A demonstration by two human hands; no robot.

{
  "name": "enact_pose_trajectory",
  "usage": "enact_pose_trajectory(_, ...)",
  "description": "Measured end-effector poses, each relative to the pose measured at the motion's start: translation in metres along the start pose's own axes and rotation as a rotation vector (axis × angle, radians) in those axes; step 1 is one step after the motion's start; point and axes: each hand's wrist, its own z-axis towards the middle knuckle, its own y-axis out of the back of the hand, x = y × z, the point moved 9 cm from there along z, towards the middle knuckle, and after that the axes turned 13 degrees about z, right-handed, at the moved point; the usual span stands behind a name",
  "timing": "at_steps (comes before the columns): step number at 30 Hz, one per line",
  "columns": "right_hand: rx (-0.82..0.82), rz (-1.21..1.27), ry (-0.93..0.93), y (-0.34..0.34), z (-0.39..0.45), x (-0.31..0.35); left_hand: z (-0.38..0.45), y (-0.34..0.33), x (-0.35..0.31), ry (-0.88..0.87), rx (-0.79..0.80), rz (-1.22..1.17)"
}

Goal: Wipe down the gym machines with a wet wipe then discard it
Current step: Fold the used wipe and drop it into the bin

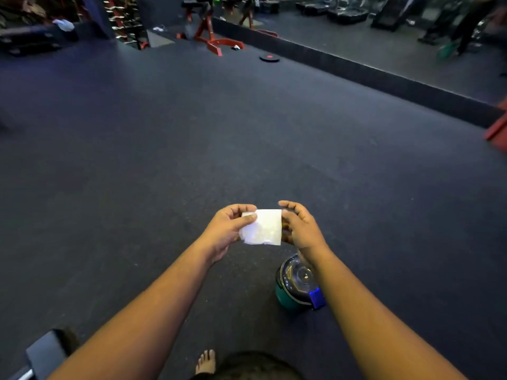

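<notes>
Fingers of the left hand and right hand pinch opposite edges of the wet wipe, held above the floor. Red machines stand well apart; the bin (lid closed) sits just below. Judging by this, wiping and discarding both remain.

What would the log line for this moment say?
left hand: pinches wet wipe | right hand: holds its other edge | green bin: on floor below, lid on

right forearm over part of the green bin; far machines perhaps benches, blurred
</notes>
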Motion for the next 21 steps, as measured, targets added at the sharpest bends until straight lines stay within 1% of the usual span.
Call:
enact_pose_trajectory(3,-0.04,0.045,-0.142,-0.002,0.02,-0.026,0.04,0.009,-0.001,-0.019,0.046,0.063)
enact_pose_trajectory(6,-0.075,0.035,-0.156,0.003,0.041,-0.041,0.075,0.009,-0.001,-0.005,0.098,0.1)
enact_pose_trajectory(8,-0.152,0.088,-0.145,0.016,0.053,-0.048,0.095,0.0,0.011,0.065,0.127,0.101)
enact_pose_trajectory(10,-0.231,0.135,-0.133,0.032,0.067,-0.053,0.114,-0.016,0.03,0.176,0.19,0.108)
enact_pose_trajectory(12,-0.297,0.167,-0.125,0.048,0.078,-0.059,0.13,-0.033,0.048,0.246,0.28,0.196)
enact_pose_trajectory(14,-0.364,0.204,-0.138,0.063,0.088,-0.071,0.149,-0.044,0.058,0.248,0.332,0.303)
enact_pose_trajectory(17,-0.427,0.245,-0.181,0.086,0.109,-0.095,0.181,-0.06,0.064,0.242,0.316,0.392)
enact_pose_trajectory(21,-0.429,0.311,-0.251,0.096,0.125,-0.127,0.212,-0.073,0.07,0.235,0.335,0.515)
